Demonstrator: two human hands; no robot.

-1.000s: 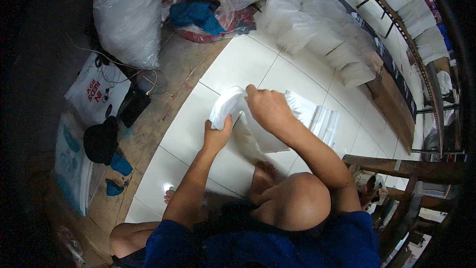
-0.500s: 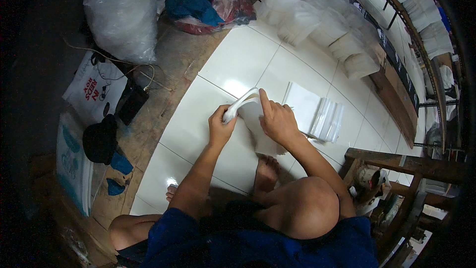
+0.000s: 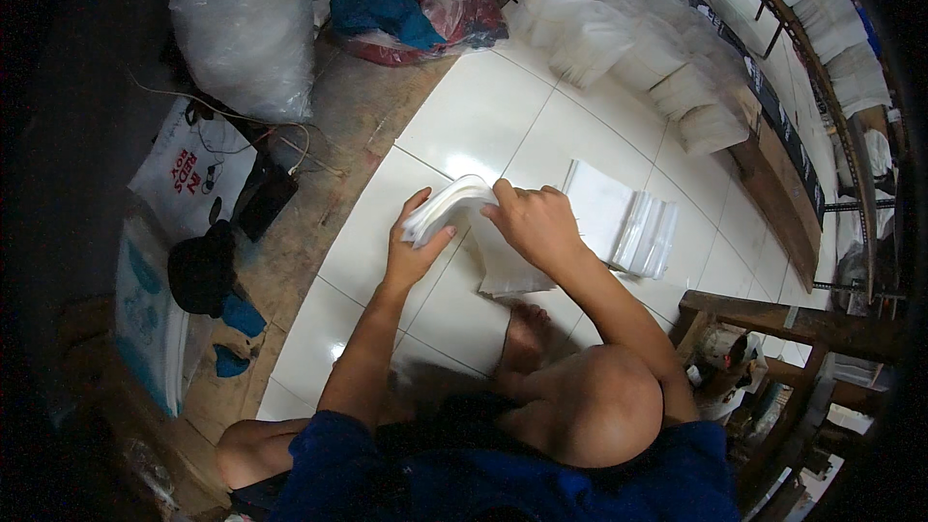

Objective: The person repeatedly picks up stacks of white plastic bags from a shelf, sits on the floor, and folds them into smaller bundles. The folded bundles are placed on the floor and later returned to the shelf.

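Note:
A thin stack of whitish, translucent plastic bags (image 3: 460,197) is bent into an arch above the tiled floor, its loose part hanging down toward my foot. My left hand (image 3: 410,253) holds the stack's left end, with the thumb on the inner side and the fingers round the outside. At the other end, my right hand (image 3: 537,229) grips the edge with curled fingers; the exact pinch is partly hidden. Just right of that hand lies another flat pile of white and clear plastic bags (image 3: 604,203) on the tiles.
Bundles of translucent plastic bags (image 3: 619,43) line the far right beside a wooden board (image 3: 788,198). A big clear plastic sack (image 3: 246,29) stands far left. Left are a black cap (image 3: 201,271), a black box (image 3: 268,205) and cables. A wooden frame (image 3: 802,329) stands near right.
My left hand has loosened and spread round the stack's end. The stack now curves more widely. My right index finger, earlier stretched along it, has curled at the edge. The view has shifted slightly.

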